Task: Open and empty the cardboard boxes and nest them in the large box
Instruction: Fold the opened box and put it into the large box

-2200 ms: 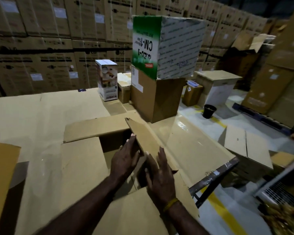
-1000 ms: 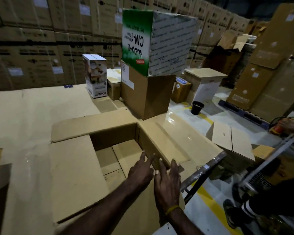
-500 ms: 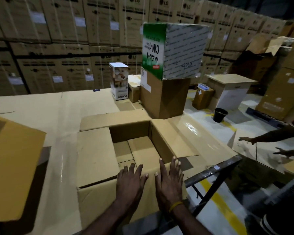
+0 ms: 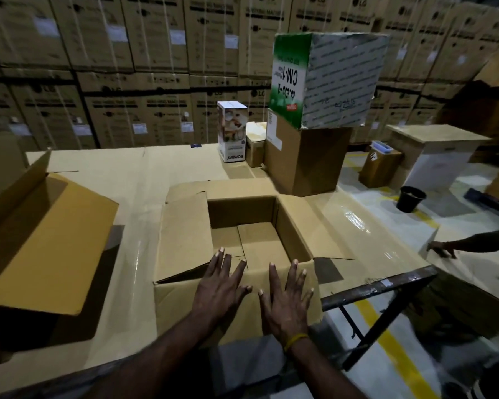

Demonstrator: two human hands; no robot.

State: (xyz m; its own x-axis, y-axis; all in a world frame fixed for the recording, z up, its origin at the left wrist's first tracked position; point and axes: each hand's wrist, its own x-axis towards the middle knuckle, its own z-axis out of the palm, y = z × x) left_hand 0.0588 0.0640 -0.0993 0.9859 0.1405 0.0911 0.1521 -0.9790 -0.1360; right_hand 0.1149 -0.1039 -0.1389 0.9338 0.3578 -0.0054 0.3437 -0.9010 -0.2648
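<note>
- The open brown cardboard box (image 4: 236, 243) sits on the cardboard-covered table (image 4: 113, 174), at its near edge, all 4 top flaps folded outward and nothing visible inside.
- The left hand (image 4: 218, 286) and right hand (image 4: 285, 300) both lie flat on the near flap, fingers straight and spread, gripping nothing.
- It likely handles light and fairly stiff, though flaps bend easily; better held by 2 opposite side walls.
- A bigger open brown carton (image 4: 41, 240) stands just to the left.
</note>
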